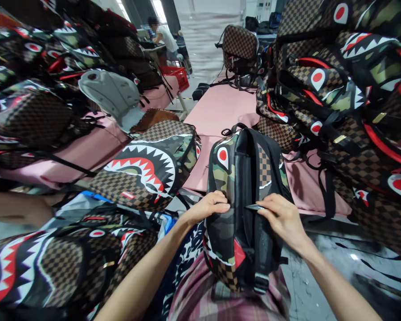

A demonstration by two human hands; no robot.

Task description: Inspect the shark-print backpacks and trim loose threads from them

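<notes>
A camouflage and brown-checked backpack (222, 187) stands upright in front of me, its black zipped side towards me. My left hand (211, 207) is closed on its left edge, thumb on the front and fingers over the camouflage panel. My right hand (282, 219) pinches small thread snips (255, 207), with only the pointed silver blades showing. Their tip is at the black side panel of the backpack, near the zip. Just left of it lies another backpack (147, 171) with a shark-mouth print.
Piles of similar backpacks stand at the right (321, 80) and left (30, 116). A pink-covered table (217, 104) runs ahead. Grey moulded panels (110, 93) lie at left. More bags (63, 267) rest low at left. A person (165, 38) works far behind, near a red basket (178, 76).
</notes>
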